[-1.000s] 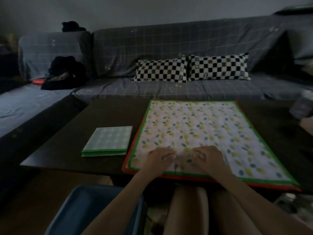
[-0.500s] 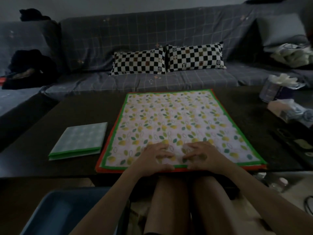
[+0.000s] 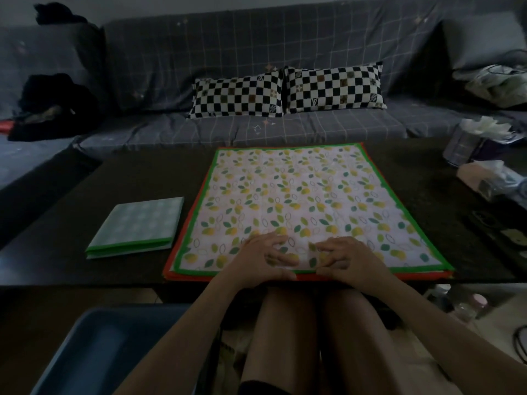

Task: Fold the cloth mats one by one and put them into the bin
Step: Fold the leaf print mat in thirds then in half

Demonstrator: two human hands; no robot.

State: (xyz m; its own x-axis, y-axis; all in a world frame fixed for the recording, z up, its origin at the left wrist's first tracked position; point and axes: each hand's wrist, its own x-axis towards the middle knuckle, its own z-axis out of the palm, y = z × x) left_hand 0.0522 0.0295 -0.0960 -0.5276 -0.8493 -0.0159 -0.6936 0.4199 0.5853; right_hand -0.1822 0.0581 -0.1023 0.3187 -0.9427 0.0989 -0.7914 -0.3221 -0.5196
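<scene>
A lemon-print cloth mat (image 3: 302, 201) with a green border lies flat on top of a red-edged mat on the dark table (image 3: 137, 178). My left hand (image 3: 263, 256) and my right hand (image 3: 346, 258) rest side by side on its near edge, fingers curled and pinching at the fabric. A folded green checked mat (image 3: 137, 225) lies to the left of the stack. The blue bin (image 3: 94, 352) stands on the floor at the lower left, beside my knees.
A grey sofa (image 3: 256, 67) with two chequered cushions (image 3: 285, 92) runs behind the table. Tissue packs and a container (image 3: 473, 149) crowd the table's right end. Dark clothes (image 3: 54, 106) lie on the sofa's left. Jars (image 3: 467, 306) sit under the table on the right.
The camera has swung right and slightly down, so the mat now sits centred. Both hands have slid back to the mat's near edge and their fingers have curled.
</scene>
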